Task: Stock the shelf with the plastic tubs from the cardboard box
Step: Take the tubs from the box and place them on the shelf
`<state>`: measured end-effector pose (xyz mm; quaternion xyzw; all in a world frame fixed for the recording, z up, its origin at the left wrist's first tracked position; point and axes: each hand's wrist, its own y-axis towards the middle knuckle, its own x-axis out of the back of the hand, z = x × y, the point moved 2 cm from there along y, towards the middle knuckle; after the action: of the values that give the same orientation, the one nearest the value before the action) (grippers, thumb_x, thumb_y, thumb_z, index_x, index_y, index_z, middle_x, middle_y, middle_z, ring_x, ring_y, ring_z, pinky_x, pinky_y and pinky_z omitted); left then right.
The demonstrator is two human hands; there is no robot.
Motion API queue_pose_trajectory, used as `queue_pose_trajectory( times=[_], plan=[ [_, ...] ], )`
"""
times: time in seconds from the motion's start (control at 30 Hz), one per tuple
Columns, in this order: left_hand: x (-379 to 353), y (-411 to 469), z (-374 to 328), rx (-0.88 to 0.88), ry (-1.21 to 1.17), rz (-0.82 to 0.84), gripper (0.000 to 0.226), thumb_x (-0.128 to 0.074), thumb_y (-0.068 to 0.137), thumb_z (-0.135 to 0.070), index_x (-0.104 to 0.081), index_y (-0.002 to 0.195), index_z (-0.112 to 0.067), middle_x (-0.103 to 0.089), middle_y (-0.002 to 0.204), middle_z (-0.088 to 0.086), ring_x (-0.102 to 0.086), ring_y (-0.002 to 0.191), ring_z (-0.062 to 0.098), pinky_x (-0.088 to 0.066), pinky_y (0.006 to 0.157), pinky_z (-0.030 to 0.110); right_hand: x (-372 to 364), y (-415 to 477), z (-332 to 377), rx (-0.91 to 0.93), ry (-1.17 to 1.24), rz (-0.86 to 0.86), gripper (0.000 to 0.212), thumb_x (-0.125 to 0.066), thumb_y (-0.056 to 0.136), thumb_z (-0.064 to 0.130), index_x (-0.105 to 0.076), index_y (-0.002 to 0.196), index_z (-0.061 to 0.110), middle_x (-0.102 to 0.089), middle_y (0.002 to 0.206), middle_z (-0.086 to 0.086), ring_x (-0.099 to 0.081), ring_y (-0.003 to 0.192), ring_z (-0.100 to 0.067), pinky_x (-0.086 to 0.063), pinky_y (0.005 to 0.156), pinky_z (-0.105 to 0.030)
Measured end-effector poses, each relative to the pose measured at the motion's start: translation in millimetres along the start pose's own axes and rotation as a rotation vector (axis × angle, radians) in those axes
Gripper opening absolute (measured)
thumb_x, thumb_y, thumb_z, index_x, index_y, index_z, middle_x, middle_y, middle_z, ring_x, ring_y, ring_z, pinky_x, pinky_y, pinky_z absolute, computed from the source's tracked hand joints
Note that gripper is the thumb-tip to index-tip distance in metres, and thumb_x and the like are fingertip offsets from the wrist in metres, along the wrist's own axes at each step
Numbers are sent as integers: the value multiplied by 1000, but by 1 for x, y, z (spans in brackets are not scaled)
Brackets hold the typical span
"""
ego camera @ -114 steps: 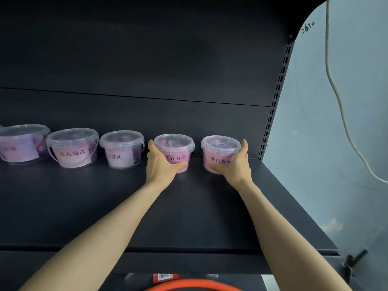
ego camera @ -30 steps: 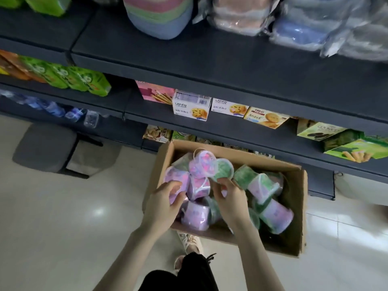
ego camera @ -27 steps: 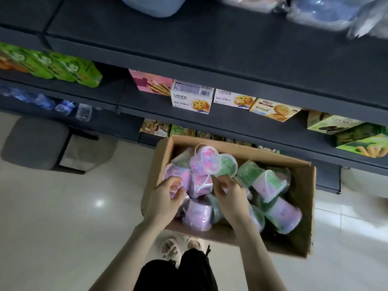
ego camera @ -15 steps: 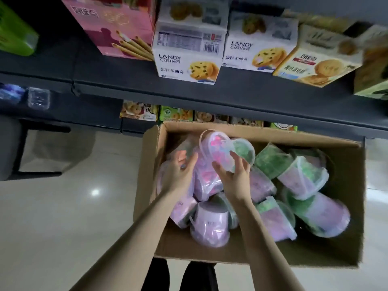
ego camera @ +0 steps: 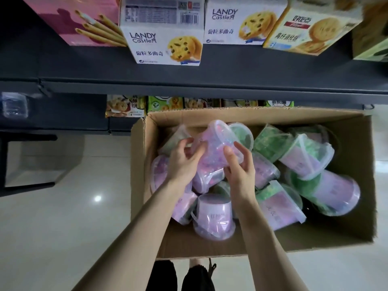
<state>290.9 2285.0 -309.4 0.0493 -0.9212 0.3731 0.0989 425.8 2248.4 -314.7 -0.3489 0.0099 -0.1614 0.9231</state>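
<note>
An open cardboard box (ego camera: 346, 232) sits on the floor, filled with several clear plastic tubs of pink and green contents lying at all angles. One pink tub (ego camera: 212, 148) is tilted on its side near the top of the pile. My left hand (ego camera: 182, 162) grips its left side with curled fingers. My right hand (ego camera: 239, 166) grips its right side, thumb against the lid rim. A pink tub (ego camera: 214, 217) lies upside down below my wrists. Green tubs (ego camera: 270, 141) fill the box's right half.
Dark shelves (ego camera: 189, 70) run above the box, carrying biscuit boxes (ego camera: 165, 38) and a pink stick-biscuit box (ego camera: 84, 19). More snack packs (ego camera: 126, 106) stand on the lowest shelf behind the box. Glossy white floor (ego camera: 63, 227) lies to the left, with a dark stool (ego camera: 25, 160).
My view went from the top shelf with its row of tubs down to the box. Both hands reached into the pile and closed round the tilted pink tub, which has lifted slightly.
</note>
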Motion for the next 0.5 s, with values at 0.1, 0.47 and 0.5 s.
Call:
queue_pose_trajectory(
  times=[0.1, 0.47, 0.5],
  plan=[
    [2, -41, 6, 46, -172, 61, 59, -77, 68, -45, -57, 119, -24, -66, 106, -3, -64, 97, 12, -54, 83, 30, 13, -16, 5, -34, 60, 38, 66, -78, 56, 62, -53, 113, 41, -63, 119, -6, -63, 107, -23, -50, 96, -46],
    [24, -74, 20, 124, -418, 448, 30, -70, 81, -21, -60, 108, -29, -71, 101, -8, -63, 101, 11, -51, 82, 26, 32, -45, -6, -209, 15, 291, 96, -75, 60, 65, -46, 130, 6, -52, 123, -30, -63, 104, -36, -54, 80, -49],
    [21, -75, 26, 152, -421, 475, 41, -74, 75, -30, -60, 114, -24, -69, 109, -1, -61, 108, 16, -48, 91, 32, 32, -44, -11, -235, 58, 282, 95, -76, 62, 64, -46, 131, 6, -49, 128, -28, -62, 109, -36, -54, 83, -51]
  ],
)
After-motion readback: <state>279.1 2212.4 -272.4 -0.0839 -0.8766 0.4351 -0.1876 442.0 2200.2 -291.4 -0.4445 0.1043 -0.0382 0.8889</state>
